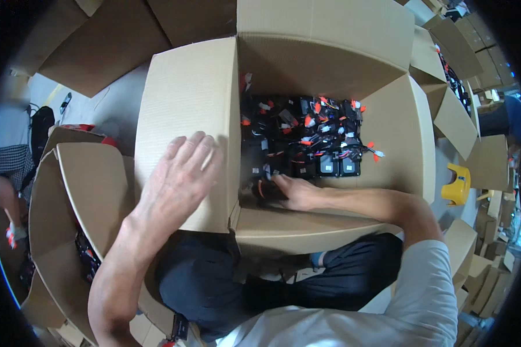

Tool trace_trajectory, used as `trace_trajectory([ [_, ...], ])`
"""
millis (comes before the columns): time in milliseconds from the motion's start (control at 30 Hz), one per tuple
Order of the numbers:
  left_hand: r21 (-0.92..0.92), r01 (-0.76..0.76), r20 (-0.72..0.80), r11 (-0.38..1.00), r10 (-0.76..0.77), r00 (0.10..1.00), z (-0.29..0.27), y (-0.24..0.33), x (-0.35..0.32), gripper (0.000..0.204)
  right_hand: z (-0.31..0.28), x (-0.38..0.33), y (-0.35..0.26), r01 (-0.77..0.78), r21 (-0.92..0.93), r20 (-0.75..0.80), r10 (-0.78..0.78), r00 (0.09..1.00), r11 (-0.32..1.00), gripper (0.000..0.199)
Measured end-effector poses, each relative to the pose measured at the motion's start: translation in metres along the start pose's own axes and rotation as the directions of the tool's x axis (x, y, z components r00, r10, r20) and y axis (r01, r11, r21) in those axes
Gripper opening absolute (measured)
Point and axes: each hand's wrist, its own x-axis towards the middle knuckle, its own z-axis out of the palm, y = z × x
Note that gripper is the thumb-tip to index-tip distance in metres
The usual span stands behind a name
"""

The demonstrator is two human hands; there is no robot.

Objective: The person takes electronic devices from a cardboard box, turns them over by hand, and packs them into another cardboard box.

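Note:
A large open cardboard box [393, 121] stands in front of me, holding rows of black box-shaped electronic units [329, 166] with cables and red and white plugs. My right hand [298, 194] reaches into its near left corner, fingers closed round a black unit [267, 189] with a cable; the hand hides part of it. Over the box's left flap [182, 81] is my left hand [185, 168], fingers stretched and slightly apart, holding nothing. Whether it touches the flap I cannot tell.
Another open carton [92, 179] stands at the left, with dark cabled parts inside. More cartons [454, 121] line the right side, near a yellow plastic stool [456, 184]. At the far left, another person's hand [14, 234] is near red and white plugs.

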Motion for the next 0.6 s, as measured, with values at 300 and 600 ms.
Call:
trace_trajectory([
  [300,-0.051,0.126,0.03,0.991,-0.124,0.992,-0.004,-0.004,0.001,0.067,-0.024,-0.004,0.018,-0.03,-0.02,0.014,0.03,0.999,0.999,0.082],
  [600,0.025,0.066,0.029,0.998,-0.067,0.997,-0.004,-0.001,-0.001,0.068,-0.037,-0.014,0.01,-0.15,0.464,-0.198,0.267,0.943,0.873,0.07],
])
